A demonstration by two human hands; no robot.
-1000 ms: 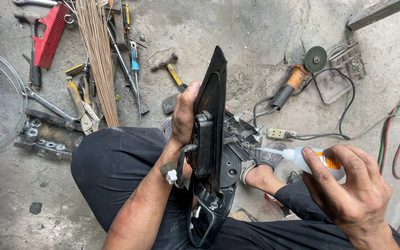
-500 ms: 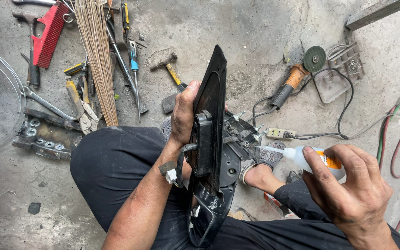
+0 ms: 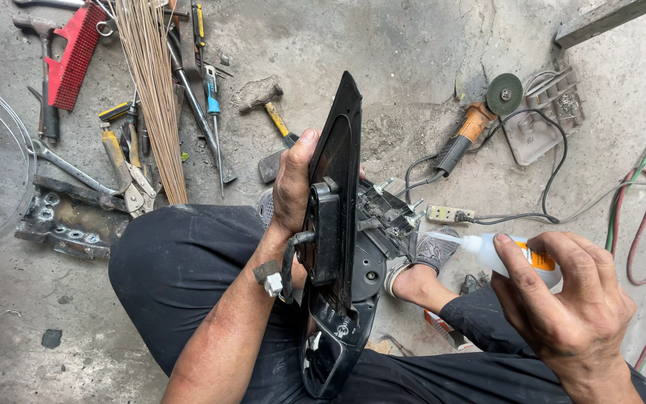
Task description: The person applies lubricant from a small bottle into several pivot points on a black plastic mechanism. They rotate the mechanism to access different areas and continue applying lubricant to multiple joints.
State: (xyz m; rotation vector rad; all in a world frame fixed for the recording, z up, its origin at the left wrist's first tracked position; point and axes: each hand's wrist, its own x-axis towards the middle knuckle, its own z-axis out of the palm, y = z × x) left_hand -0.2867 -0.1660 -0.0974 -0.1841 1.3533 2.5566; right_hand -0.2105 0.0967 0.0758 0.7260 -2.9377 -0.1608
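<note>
Gripped edge-on in the left hand (image 3: pixel 293 187), a black plastic mirror housing (image 3: pixel 342 224) is held upright over the lap, fingers wrapped around its upper rim and the thumb pressed on the near side. Just right of the housing, a small white glue bottle (image 3: pixel 506 254) with an orange label is closed in the right hand (image 3: pixel 570 307), fingers curled fully around its body. The bottle's thin nozzle is aimed leftward at the metal bracket parts (image 3: pixel 390 217) on the far side of the housing, its tip close to them but, as far as can be seen, not yet touching. No bead of glue can be made out, so the gluing is judged to be only at its start, with the application itself left to do.

The housing's long axis runs from lower near to upper far, its narrow top pointed away from the person; a short wire with a white connector (image 3: pixel 272 283) hangs from it. Beyond the housing, an angle grinder (image 3: pixel 472 127) and a hammer (image 3: pixel 267 105) lie on the concrete floor (image 3: pixel 413 60).
</note>
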